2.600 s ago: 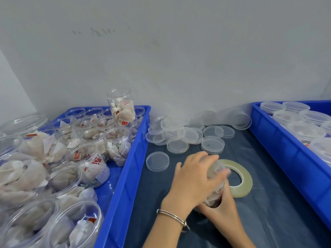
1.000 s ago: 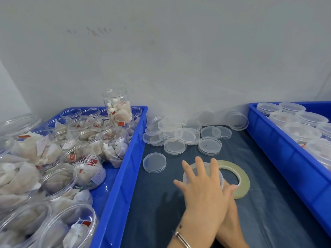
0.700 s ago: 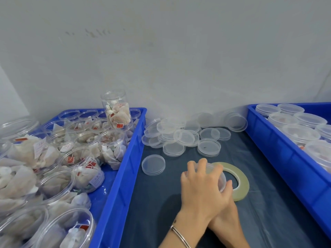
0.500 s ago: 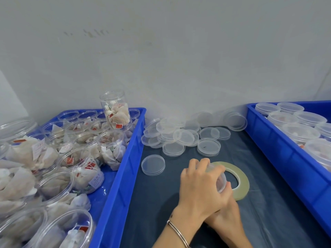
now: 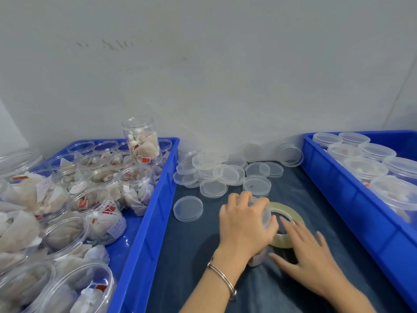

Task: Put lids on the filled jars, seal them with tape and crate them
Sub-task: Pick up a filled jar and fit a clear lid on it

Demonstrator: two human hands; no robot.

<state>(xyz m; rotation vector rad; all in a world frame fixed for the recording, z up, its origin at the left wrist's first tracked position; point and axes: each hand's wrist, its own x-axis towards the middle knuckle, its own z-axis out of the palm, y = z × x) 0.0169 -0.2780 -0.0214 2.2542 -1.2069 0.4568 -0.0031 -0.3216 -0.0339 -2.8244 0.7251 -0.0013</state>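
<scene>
The right hand has come out from under the left — half a second ago it was tucked against the jar's side, below the other wrist; now it lies clear to the right with fingers spread, fingertips on the near edge of the tape roll. The left hand has gone from a flat palm pressing down a second ago to fingers curled over the lidded jar, gripping its top. The jar's lower part now shows between the two hands — it was covered before. The view has drifted slightly too, leaving the blue crates a touch lower.
</scene>
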